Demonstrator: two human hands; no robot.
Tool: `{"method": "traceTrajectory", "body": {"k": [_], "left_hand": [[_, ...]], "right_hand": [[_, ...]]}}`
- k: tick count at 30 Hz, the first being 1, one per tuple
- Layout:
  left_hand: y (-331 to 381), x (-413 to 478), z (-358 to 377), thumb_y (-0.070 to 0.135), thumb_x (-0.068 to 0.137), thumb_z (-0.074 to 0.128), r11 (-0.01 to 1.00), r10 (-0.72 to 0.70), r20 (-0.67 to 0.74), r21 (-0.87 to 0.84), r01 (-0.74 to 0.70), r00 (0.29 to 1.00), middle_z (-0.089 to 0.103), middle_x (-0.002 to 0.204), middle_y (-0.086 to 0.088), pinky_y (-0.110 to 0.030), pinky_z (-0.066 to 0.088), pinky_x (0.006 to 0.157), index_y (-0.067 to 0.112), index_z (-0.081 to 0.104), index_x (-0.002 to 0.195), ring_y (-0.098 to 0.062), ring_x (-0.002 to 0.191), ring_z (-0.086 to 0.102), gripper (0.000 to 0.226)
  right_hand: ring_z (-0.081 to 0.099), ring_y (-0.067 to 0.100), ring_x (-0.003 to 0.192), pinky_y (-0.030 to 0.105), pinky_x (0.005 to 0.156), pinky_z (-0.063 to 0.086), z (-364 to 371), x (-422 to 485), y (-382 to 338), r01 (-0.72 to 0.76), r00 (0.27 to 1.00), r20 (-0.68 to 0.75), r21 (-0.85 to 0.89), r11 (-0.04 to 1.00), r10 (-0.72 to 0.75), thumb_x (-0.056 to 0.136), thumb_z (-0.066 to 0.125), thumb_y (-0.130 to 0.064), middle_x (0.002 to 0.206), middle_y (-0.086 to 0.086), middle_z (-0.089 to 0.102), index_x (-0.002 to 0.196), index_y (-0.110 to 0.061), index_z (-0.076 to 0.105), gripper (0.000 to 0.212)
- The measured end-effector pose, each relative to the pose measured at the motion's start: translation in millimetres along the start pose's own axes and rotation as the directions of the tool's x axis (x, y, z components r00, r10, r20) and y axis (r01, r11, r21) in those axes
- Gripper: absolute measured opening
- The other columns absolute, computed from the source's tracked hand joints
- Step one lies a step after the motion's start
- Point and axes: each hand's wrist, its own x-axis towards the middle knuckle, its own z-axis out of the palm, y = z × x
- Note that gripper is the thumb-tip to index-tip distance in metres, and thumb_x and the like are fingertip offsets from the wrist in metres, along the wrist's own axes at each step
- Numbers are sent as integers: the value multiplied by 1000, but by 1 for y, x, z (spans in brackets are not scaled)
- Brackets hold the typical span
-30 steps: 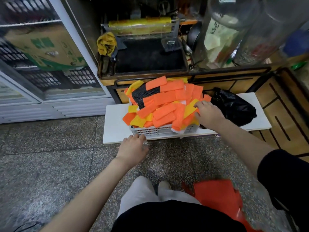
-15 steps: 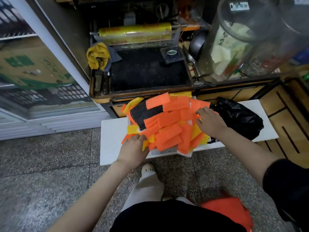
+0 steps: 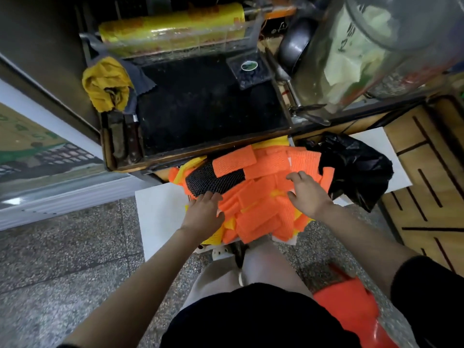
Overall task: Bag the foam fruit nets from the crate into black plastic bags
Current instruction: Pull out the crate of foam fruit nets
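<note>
Fingers (image 3: 213, 197) loose on orange and yellow foam fruit nets (image 3: 261, 212)
The left hand (image 3: 204, 213) lies straight-fingered and released on the heap's left side; the right hand (image 3: 308, 194) spreads on top, gripping nothing. The nets overfill a white plastic crate (image 3: 221, 252) on the low white table (image 3: 158, 217); a crumpled black plastic bag (image 3: 356, 169) sits just beside them near the table's right edge.
</note>
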Motion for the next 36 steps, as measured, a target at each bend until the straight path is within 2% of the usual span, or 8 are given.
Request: {"method": "traceTrajectory", "body": {"k": [10, 14, 19, 24, 28, 31, 33, 36], "left_hand": [[-2, 60, 31, 36, 83, 64, 993, -106, 229, -32, 117, 968, 35, 142, -9, -43, 28, 106, 17, 23, 144, -31, 131, 33, 76], [-2, 71, 47, 33, 80, 67, 990, -128, 225, -28, 138, 966, 41, 135, -8, -40, 28, 104, 19, 27, 141, -29, 127, 37, 74], [0, 81, 63, 28, 79, 68, 982, -164, 206, -55, 179, 965, 42, 134, -8, -39, 28, 102, 17, 30, 139, -29, 126, 39, 72], [2, 89, 75, 25, 83, 65, 975, -187, 139, -93, 200, 973, 46, 131, -7, -36, 29, 100, 16, 34, 136, -27, 124, 43, 63], [0, 91, 79, 22, 85, 62, 965, -206, 129, -139, 224, 970, 48, 131, -8, -38, 30, 99, 13, 39, 134, -29, 123, 45, 55], [-6, 89, 73, 21, 82, 64, 936, -241, 109, -235, 260, 964, 51, 127, -12, -40, 34, 96, 10, 44, 130, -32, 119, 47, 53], [-13, 85, 65, 20, 79, 66, 916, -243, 78, -311, 255, 967, 53, 123, -16, -40, 39, 92, 6, 47, 127, -35, 115, 50, 54], [-22, 76, 47, 20, 77, 69, 905, -235, -2, -367, 218, 972, 53, 119, -17, -38, 41, 87, 3, 50, 124, -35, 111, 51, 54]], "right_hand": [[23, 29, 138, 37, 109, 27, 3, 54, 8, 109, 993, 46, -111, 988, -104, 87, 55, -1, 152, 10, 22, 149, -13, 15, 75], [0, 26, 146, 39, 117, 8, 10, 78, 5, 218, 973, 127, -250, 943, -191, 89, 58, -5, 158, 5, 1, 150, -12, 2, 84], [0, 28, 146, 43, 118, 4, 23, 97, 2, 251, 957, 214, -279, 927, -195, 86, 64, -19, 158, 7, 0, 150, -10, -1, 91], [6, 29, 145, 45, 116, 3, 35, 109, 5, 212, 977, 98, -401, 891, -188, 80, 66, -8, 157, 11, 6, 149, -7, -1, 97], [37, 33, 127, 44, 109, 22, 30, 115, 2, 194, 980, 41, -416, 888, -194, 74, 60, 5, 136, 15, 41, 141, -5, 25, 77], [59, 33, 93, 41, 82, 44, 27, 117, 2, 201, 972, -28, -419, 885, -233, 67, 67, 7, 101, 12, 61, 110, -6, 56, 46], [62, 31, 70, 36, 62, 50, 23, 117, 5, 218, 959, -91, -367, 904, -268, 58, 78, 3, 79, 10, 63, 88, -8, 63, 36], [64, 34, 71, 38, 58, 52, 8, 105, 4, 254, 933, -210, -193, 948, -292, 73, 74, -7, 81, 12, 65, 92, -6, 64, 21]]}}
